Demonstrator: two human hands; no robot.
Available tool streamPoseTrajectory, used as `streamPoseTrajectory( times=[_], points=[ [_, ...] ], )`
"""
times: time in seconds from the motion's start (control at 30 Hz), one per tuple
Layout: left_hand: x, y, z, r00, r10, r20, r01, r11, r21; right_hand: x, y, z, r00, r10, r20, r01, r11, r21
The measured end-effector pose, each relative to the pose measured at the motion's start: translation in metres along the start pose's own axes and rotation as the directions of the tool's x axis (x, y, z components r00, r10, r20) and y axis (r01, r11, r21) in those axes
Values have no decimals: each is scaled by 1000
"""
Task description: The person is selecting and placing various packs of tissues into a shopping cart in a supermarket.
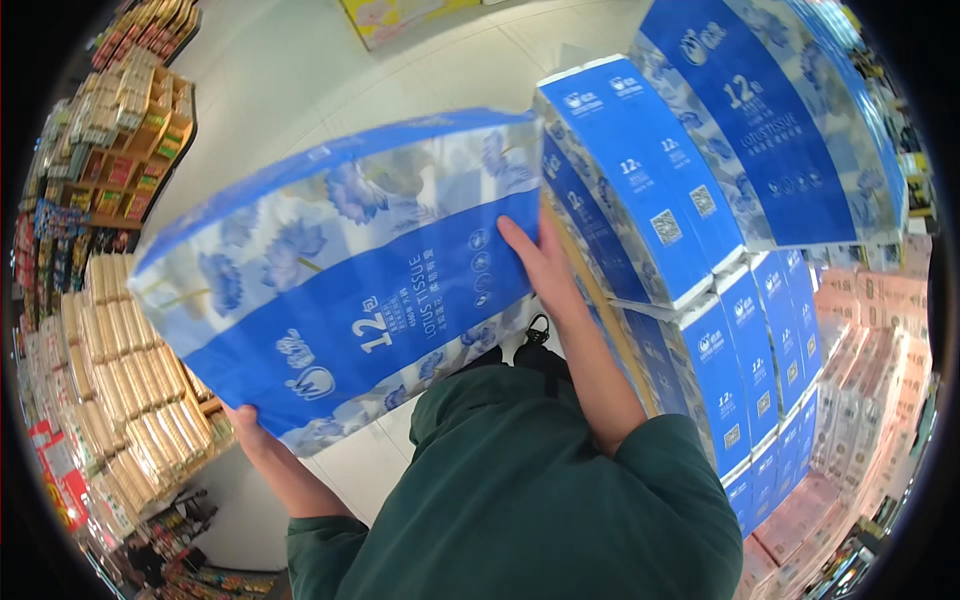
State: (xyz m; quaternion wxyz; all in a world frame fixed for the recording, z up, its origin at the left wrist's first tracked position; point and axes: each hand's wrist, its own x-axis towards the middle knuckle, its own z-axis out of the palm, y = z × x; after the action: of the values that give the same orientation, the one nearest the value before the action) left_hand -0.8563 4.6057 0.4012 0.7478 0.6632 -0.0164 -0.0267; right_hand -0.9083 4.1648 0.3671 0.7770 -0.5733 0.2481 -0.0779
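A large plastic-wrapped multipack of tissues (360,277), blue with a flower pattern, hangs tilted in the air before me between both hands. My left hand (251,427) grips its near lower corner at the left, the thumb on the printed face. At the opposite end my right hand (534,259) holds it with the thumb on the blue band and the other fingers hidden. Close beside my right forearm rises a stack of matching blue tissue packs (720,375); one more pack (630,180) lies on it, and another large pack (757,120) is at the upper right.
Pink packs (862,405) are piled beyond the blue stack at the right. On the left are stacked beige packs (142,382) and a wooden display shelf (161,142) of boxed goods. A yellow printed box (397,19) stands on the pale tiled floor (262,90) at the top.
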Motion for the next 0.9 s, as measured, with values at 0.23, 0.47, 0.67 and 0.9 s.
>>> streamPoseTrajectory(
  times=[0.23,0.47,0.67,0.9],
  points=[
    [207,13,166,876,215,432,-295,947,127,-60,-108,-55,619,-584,-525,550,800,-240],
    [270,56,448,564,281,776,-67,953,-296,-58,-116,-105,115,-788,-605,619,533,-576],
    [292,9,563,565,126,816,9,987,-158,-33,-108,-139,74,-798,-598,529,540,-655],
    [293,-29,556,648,59,760,78,987,-143,-18,-101,-132,175,-789,-589,493,588,-641]
  ],
)
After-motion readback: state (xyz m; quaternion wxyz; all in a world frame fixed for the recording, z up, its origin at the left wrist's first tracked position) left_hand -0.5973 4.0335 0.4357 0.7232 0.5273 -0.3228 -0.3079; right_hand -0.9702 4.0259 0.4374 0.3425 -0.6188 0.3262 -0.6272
